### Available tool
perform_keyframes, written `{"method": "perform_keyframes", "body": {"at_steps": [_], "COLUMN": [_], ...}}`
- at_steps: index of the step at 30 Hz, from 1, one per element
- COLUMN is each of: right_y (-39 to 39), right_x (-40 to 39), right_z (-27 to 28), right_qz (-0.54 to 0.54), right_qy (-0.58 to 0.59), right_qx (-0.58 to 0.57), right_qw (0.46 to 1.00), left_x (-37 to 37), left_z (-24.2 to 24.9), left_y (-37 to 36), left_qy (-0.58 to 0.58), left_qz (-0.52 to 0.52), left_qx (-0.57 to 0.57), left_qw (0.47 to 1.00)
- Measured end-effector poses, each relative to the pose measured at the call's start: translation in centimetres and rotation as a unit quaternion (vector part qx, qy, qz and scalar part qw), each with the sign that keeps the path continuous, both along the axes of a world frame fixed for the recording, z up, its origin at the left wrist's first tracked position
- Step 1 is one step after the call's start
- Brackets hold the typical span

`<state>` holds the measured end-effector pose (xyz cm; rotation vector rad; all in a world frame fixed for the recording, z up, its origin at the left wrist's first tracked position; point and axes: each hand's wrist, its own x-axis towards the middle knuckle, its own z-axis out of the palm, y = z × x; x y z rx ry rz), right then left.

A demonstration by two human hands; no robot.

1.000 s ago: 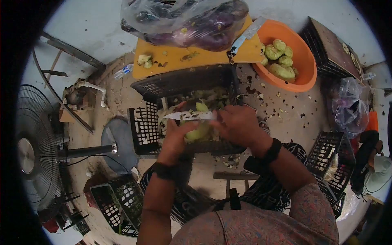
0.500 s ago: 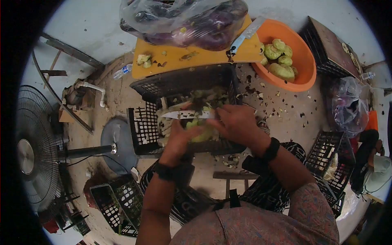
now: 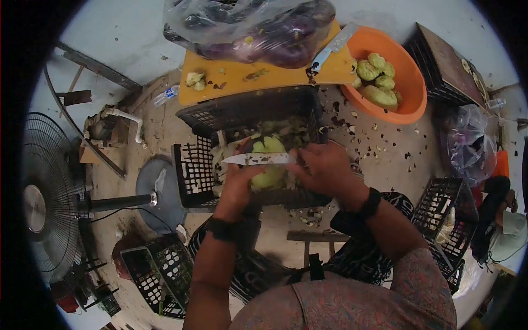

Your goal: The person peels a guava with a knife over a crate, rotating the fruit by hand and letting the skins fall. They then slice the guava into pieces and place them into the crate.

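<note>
My right hand [image 3: 328, 168] is closed around the handle of a knife [image 3: 256, 159], whose long pale blade points left. Specks of dark peel stick to the blade. Below and behind it is a round, partly peeled eggplant [image 3: 268, 177], mostly pale green with a dark patch of skin at its upper left. My left hand [image 3: 236, 186] grips this eggplant from the left side; some of its fingers are hidden behind the blade. Both hands are over a black plastic crate [image 3: 192, 170] with peelings in it.
A yellow board [image 3: 220, 94] behind the crate carries bagged purple eggplants [image 3: 286, 44] and a cleaver [image 3: 333, 48]. An orange basin [image 3: 411, 93] holds several peeled vegetables. A standing fan [image 3: 47, 203] is at left. Peel scraps litter the floor. Another person [image 3: 506, 231] is at far right.
The eggplant has come up into clearer view beneath the blade, its dark patch now visible. My left hand has closed in on its side. The knife has shifted slightly right and down.
</note>
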<state>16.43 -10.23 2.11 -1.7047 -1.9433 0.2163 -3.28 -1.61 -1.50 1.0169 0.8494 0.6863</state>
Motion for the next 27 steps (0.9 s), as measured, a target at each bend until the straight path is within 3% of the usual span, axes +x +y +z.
{"method": "perform_keyframes", "body": {"at_steps": [2,5,24,26,27], "right_y": [0.1,0.2,0.3,0.3,0.4], "right_x": [0.0,-0.1,0.3,0.4,0.4], "right_z": [-0.4,-0.3,0.1,0.0,0.0], "right_qz": [-0.004,-0.008,-0.013,-0.013,-0.013], "right_qy": [0.000,0.001,-0.009,-0.007,-0.005], "right_qx": [0.030,0.060,0.040,0.039,0.038], "right_qw": [1.000,0.998,0.999,0.999,0.999], "left_x": [0.4,0.5,0.8,0.5,0.6], "left_z": [0.9,0.9,1.6,0.0,0.1], "left_y": [-0.2,-0.3,-0.5,-0.3,-0.4], "left_qy": [-0.055,-0.062,-0.024,0.040,0.040], "left_qz": [-0.002,0.000,-0.008,-0.060,-0.060], "left_qx": [-0.068,-0.077,-0.055,0.067,0.067], "left_qw": [0.996,0.995,0.998,0.995,0.995]}}
